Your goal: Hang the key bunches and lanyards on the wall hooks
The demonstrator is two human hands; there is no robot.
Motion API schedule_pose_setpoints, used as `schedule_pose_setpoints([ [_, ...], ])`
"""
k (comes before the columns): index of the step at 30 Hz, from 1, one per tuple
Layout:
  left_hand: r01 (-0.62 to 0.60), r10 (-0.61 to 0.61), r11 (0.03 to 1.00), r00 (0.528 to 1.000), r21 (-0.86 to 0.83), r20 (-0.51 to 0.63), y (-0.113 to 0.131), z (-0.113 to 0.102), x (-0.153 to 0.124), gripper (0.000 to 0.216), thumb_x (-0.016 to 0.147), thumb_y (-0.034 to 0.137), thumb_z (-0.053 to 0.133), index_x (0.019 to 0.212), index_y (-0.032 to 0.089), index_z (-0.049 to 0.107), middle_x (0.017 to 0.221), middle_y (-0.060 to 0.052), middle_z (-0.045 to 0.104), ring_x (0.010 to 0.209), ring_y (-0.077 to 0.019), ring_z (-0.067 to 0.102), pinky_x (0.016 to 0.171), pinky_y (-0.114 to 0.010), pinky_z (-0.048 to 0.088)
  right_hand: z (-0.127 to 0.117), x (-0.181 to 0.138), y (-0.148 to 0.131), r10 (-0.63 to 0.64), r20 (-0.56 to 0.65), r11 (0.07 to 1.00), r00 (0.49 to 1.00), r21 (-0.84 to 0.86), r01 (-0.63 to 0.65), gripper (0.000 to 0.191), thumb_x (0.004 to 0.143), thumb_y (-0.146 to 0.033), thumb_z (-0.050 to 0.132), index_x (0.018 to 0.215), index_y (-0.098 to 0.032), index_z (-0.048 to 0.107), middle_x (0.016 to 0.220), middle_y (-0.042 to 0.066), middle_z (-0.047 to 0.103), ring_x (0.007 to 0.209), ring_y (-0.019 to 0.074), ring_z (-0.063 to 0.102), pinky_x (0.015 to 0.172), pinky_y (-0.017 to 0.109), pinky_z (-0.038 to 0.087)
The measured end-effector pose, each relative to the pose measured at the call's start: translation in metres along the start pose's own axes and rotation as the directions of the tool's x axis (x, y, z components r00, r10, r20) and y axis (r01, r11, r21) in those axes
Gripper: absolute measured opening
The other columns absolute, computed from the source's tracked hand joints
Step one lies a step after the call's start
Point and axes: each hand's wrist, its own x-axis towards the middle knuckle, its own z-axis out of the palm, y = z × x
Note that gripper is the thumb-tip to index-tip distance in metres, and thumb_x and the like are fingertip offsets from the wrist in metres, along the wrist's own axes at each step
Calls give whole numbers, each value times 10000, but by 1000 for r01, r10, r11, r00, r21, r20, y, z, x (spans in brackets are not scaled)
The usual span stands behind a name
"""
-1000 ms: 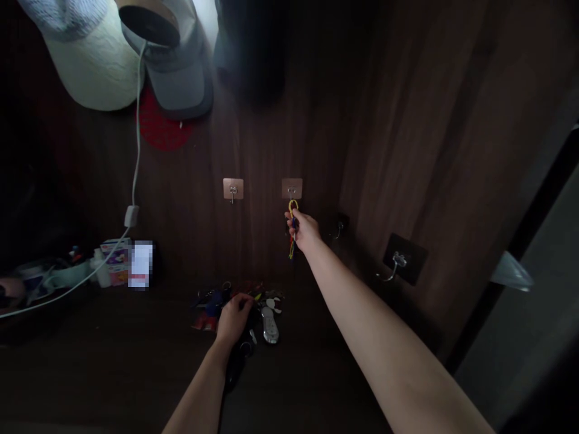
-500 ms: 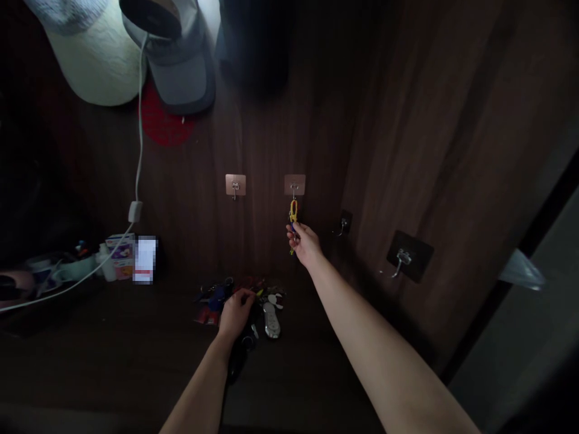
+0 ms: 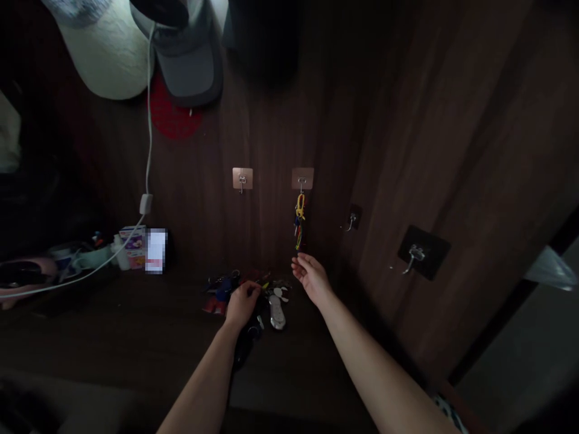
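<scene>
A key bunch with a yellow clip (image 3: 299, 218) hangs from a small wall hook on a tan pad (image 3: 303, 179). My right hand (image 3: 310, 276) is just below it, palm up, fingers spread and holding nothing. My left hand (image 3: 242, 303) rests with curled fingers on a pile of keys and fobs (image 3: 266, 299) on the dark wooden shelf (image 3: 136, 337); what the fingers grip is hidden. A second tan hook (image 3: 242, 179) to the left is bare.
Two more hooks (image 3: 352, 219) (image 3: 418, 253) sit on the right wall panel. Caps (image 3: 181, 54) hang above, with a white cable (image 3: 148, 150) running down to small boxes (image 3: 136, 247) at the left. A door edge lies at the right.
My right hand let go of the yellow-clipped key bunch, which now hangs free on the hook, and dropped below it with fingers spread. My left hand stayed on the key pile.
</scene>
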Motion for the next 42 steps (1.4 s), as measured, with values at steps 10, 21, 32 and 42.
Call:
schedule_pose_setpoints([
  [10, 82, -133, 967, 970, -242, -202, 3, -10, 4, 229, 772, 265, 469, 954, 176, 575, 832, -39, 688, 723, -158, 653, 679, -264, 480, -29, -33, 31, -58, 57, 901, 997, -427, 77, 89, 589, -206, 670, 669, -181, 640, 596, -4, 652, 483, 108, 563, 428, 199, 395],
  [21, 129, -254, 946, 864, -297, -435, -7, -38, 8, 264, 742, 310, 476, 945, 179, 585, 863, -46, 667, 759, -169, 637, 711, -281, 478, -28, -37, 42, -113, 210, 798, 971, -563, 215, 47, 646, -249, 611, 654, -220, 647, 605, -18, 646, 529, 139, 559, 537, 256, 413],
  [32, 318, -275, 948, 812, -6, -514, -16, -60, 5, 324, 788, 180, 377, 1021, 217, 600, 1063, -68, 631, 1006, -221, 566, 858, -350, 426, -29, -36, 42, -123, 258, 716, 958, -646, 266, 89, 680, -274, 561, 700, -216, 627, 664, -8, 642, 563, 143, 565, 578, 272, 432],
  [42, 176, -102, 773, 983, 609, -155, -13, -38, -4, 418, 835, 406, 439, 1232, 307, 523, 1315, -74, 478, 1225, -294, 364, 1000, -468, 278, -35, -31, 48, -105, 327, 618, 939, -718, 319, 151, 736, -284, 490, 786, -205, 608, 757, 31, 659, 685, 175, 604, 639, 297, 467],
])
